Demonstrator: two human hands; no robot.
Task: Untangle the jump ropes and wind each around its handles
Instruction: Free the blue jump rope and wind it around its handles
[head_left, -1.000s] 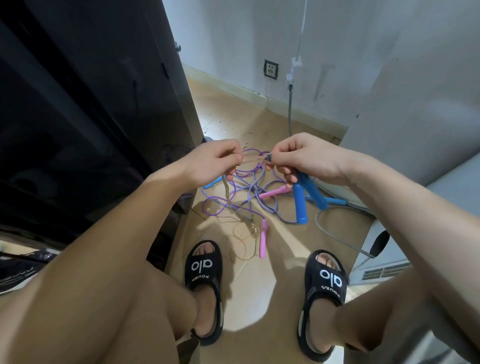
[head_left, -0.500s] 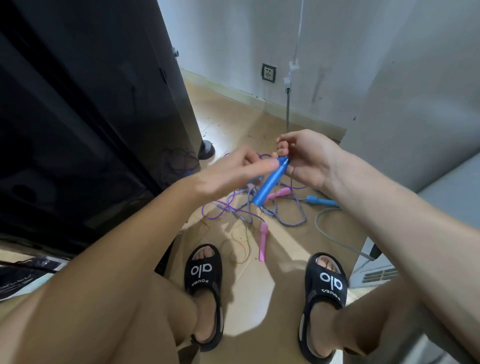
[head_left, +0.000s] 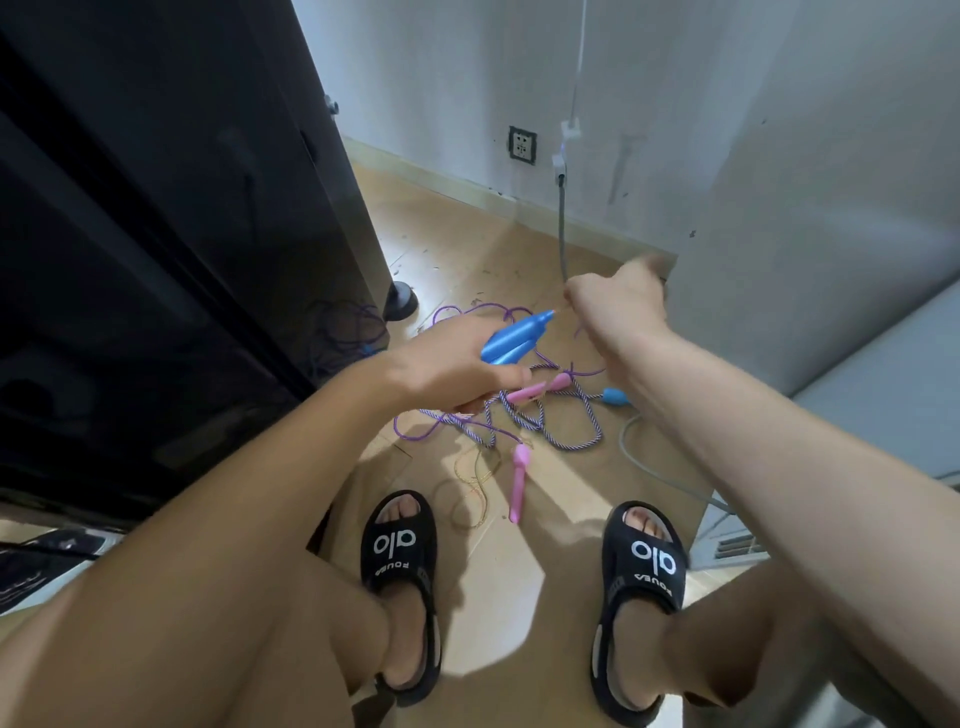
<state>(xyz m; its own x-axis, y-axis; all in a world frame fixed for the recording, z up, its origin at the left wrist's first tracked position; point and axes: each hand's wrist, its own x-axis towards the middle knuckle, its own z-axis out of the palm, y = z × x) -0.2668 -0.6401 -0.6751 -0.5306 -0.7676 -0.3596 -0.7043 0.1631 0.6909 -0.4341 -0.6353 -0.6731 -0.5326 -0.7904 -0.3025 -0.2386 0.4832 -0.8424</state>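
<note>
On the head view I see my left hand (head_left: 441, 364) gripping two blue handles (head_left: 511, 338) together above the tangled ropes (head_left: 540, 415) on the floor. My right hand (head_left: 618, 301) is raised beyond them, fingers curled; I cannot tell what it pinches. Two pink handles (head_left: 519, 480) lie among the ropes.

Blue handles (head_left: 511, 338), two together, glossy sky blue; third blue handle (head_left: 614, 396), same blue, on the floor; pink handles (head_left: 520, 480), pale bubble-gum pink, a second (head_left: 537, 388) matching; rope (head_left: 569, 423), purple and white in a twisted stripe; thinner rope (head_left: 470, 312), plain violet; thin cord (head_left: 475, 483), gold-tan; floor (head_left: 457, 244), tan wood-tone; sandals (head_left: 397, 545), black with white lettering; cabinet (head_left: 156, 208), gloss black; wall (head_left: 441, 78), off-white; socket (head_left: 522, 145), dark frame, white face; cable (head_left: 562, 228), grey.
</note>
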